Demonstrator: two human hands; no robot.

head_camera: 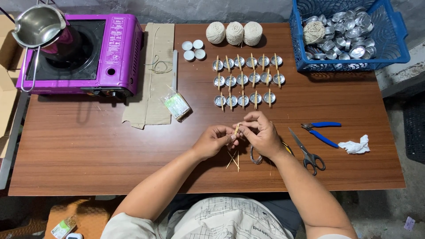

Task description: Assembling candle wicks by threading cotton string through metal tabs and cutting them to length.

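Note:
Both my hands meet over the middle of the brown wooden table (88,155). My left hand (213,140) and my right hand (262,134) pinch a small bundle of thin wooden sticks (237,129) between their fingertips. Under the hands lie a few loose sticks (233,160) and a small metal cup (255,156), partly hidden by my right wrist. Just beyond the hands stand three rows of small metal cups (248,79), each with a stick laid across its rim.
A purple portable gas stove (113,53) with a steel pitcher (37,24) stands at far left. Cardboard (155,102) and a stick packet (177,106) lie beside it. Twine balls (234,33), white tealights (193,49), a blue basket (394,48) of cups, scissors (307,152), blue pliers (322,132) and tissue (355,145) surround.

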